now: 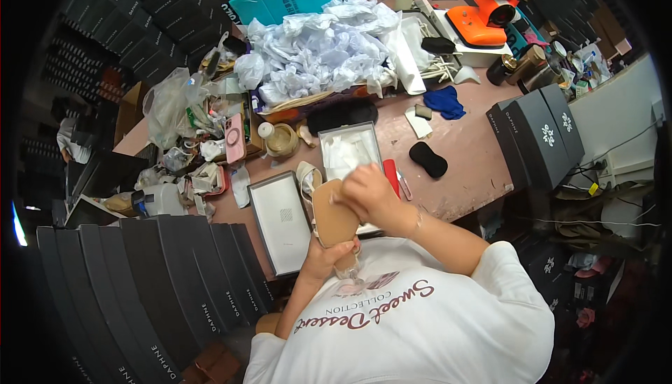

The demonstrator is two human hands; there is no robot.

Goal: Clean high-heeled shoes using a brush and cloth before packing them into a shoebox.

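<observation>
My left hand point(323, 258) grips a sandal point(330, 217) near its heel end. The sandal's tan sole is turned up, and a cream strap point(308, 176) shows beyond its far left edge. My right hand point(371, 191) is at the right edge of the sole, fingers curled together; whatever they pinch is too small to tell. Just beyond my hands lies an open grey shoebox point(379, 140) with white tissue paper point(348, 151) in it. The box's lid point(280, 226), pale inside, rests to the left of the sandal.
A heap of crumpled white paper point(318, 51) fills the table's back. Dark shoeboxes point(161, 272) are stacked at the left, others point(537, 132) at the right. Near the open box are a red object point(391, 176), a black oval pad point(428, 159) and a glass jar point(281, 140).
</observation>
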